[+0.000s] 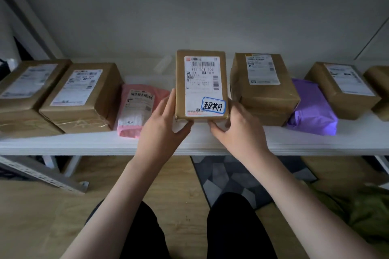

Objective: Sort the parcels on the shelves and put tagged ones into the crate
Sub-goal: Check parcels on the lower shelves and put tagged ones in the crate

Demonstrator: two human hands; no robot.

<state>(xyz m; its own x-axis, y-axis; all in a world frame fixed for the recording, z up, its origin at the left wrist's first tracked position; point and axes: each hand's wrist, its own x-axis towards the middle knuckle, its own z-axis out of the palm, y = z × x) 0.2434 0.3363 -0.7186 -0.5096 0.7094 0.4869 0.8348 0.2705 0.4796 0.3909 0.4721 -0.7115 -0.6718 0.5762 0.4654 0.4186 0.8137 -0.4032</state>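
A brown parcel (201,65) with a white shipping label and a blue-bordered handwritten tag (213,106) sits at the middle of the white shelf (94,143). My left hand (163,124) grips its near left corner, fingers along the left side and thumb under the front edge. My right hand (237,126) grips the near right corner the same way. No crate is in view.
Two brown boxes (82,96) (23,94) and a pink mailer (139,107) lie to the left. To the right are a brown box (263,88), a purple mailer (311,109) and another brown box (341,88). Below are a wood floor, a patterned mat (231,174) and a green item (362,212).
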